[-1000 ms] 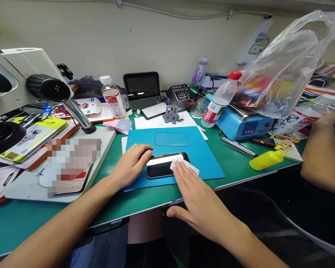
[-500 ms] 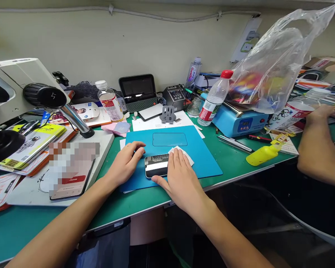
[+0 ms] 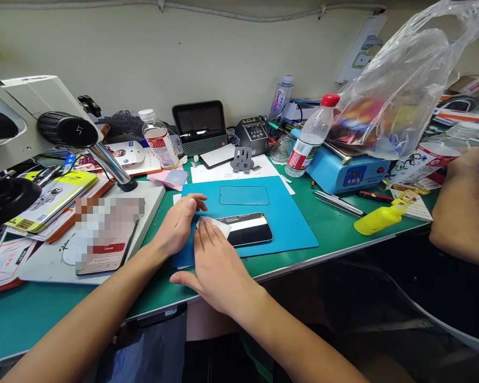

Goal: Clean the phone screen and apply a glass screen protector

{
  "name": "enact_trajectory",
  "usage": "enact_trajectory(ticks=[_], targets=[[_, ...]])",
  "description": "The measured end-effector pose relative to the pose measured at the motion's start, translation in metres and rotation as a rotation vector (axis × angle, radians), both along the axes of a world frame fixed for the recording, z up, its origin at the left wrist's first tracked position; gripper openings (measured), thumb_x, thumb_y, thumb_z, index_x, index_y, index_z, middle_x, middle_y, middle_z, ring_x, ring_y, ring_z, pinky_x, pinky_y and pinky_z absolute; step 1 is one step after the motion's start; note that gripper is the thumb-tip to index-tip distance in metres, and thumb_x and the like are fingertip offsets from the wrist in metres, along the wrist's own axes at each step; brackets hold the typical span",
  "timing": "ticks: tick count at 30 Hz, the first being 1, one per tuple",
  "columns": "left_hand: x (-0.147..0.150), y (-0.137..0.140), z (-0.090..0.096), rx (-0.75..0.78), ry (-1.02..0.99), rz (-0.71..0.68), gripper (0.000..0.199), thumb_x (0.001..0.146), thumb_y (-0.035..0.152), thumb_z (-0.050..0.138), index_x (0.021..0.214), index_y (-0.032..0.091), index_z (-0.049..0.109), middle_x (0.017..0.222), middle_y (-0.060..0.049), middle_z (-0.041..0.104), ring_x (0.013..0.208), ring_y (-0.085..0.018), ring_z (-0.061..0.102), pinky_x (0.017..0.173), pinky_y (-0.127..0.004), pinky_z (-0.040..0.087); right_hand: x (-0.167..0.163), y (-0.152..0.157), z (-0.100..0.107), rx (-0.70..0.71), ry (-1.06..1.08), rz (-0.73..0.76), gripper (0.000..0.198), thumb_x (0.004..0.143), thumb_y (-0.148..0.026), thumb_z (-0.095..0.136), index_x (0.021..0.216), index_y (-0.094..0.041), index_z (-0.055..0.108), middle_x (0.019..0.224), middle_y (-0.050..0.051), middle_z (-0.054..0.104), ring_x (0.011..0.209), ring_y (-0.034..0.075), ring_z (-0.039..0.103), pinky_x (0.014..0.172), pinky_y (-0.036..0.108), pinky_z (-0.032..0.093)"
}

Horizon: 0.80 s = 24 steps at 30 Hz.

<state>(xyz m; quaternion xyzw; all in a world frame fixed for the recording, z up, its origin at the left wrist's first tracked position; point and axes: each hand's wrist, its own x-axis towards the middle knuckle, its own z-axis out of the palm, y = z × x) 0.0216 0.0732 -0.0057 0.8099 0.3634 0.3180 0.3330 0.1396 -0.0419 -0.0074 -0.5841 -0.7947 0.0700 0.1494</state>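
Smartphone on blue mat, wipe at its nine-o'clock end

Clock positions are taken from the smartphone.

Right hand, seven o'clock: fingers flat, side by side, thumb apart; pressing, not pinching.
White wipe, under those fingers, covering the phone's nine-o'clock end; paper or cloth, cannot tell.
Left hand, nine o'clock: loosely curled, nothing visible in its grip; contact with the phone cannot be told.
Smartphone, one, glossy dark face up, lying on the blue mat.

Handling note (judgement): light, even pressure through flat fingers suits the glass; long overlapping strokes should run past each edge, with a fresh face of wipe for any smear. The left hand would best steady the frame, fingertips off the screen.

Yellow squeeze bottle, three o'clock.
Second phone, nine o'clock, on a pale slab.
Black-outlined clear panel, apparently a screen protector, twelve o'clock, on the mat.
Grey stand, twelve o'clock, beyond the mat.
Red-capped bottle, one o'clock, on the green bench.
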Motion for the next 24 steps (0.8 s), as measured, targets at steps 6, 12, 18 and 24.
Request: enact_trajectory(ticks=[6, 12, 18, 24], targets=[[0.000, -0.001, -0.001, -0.013, 0.052, -0.027, 0.060, 0.105, 0.057, 0.016, 0.120, 0.019, 0.060, 0.105, -0.009, 0.070, 0.100, -0.025, 0.060, 0.095, -0.046, 0.047, 0.020, -0.027, -0.004, 0.021, -0.019, 0.053, 0.099, 0.093, -0.070, 0.045, 0.152, 0.008, 0.034, 0.161, 0.031, 0.027, 0.153, 0.038, 0.024, 0.125, 0.050, 0.027], [-0.001, -0.001, -0.002, -0.015, 0.085, -0.071, 0.061, 0.105, 0.058, 0.016, 0.121, 0.020, 0.060, 0.108, -0.008, 0.070, 0.102, -0.025, 0.060, 0.097, -0.046, 0.046, 0.051, -0.050, 0.002, 0.004, -0.072, 0.051, 0.091, 0.095, -0.065, 0.048, 0.152, 0.005, 0.039, 0.161, 0.028, 0.029, 0.151, 0.038, 0.029, 0.121, 0.052, 0.036], [-0.001, -0.004, 0.000, -0.021, 0.120, -0.124, 0.061, 0.105, 0.059, 0.016, 0.126, 0.022, 0.059, 0.112, -0.008, 0.070, 0.109, -0.026, 0.058, 0.097, -0.046, 0.046, 0.094, -0.053, -0.006, 0.029, -0.118, -0.103, 0.086, 0.099, -0.063, 0.041, 0.154, 0.002, 0.037, 0.162, 0.028, 0.030, 0.152, 0.037, 0.028, 0.120, 0.057, 0.035], [-0.001, -0.003, -0.001, -0.003, 0.115, -0.137, 0.061, 0.105, 0.059, 0.017, 0.127, 0.022, 0.060, 0.111, -0.008, 0.070, 0.108, -0.026, 0.059, 0.096, -0.044, 0.047, 0.091, -0.029, -0.010, -0.013, -0.079, -0.230, 0.093, 0.098, -0.070, 0.032, 0.158, 0.001, 0.028, 0.163, 0.028, 0.027, 0.154, 0.039, 0.021, 0.121, 0.061, 0.029]])
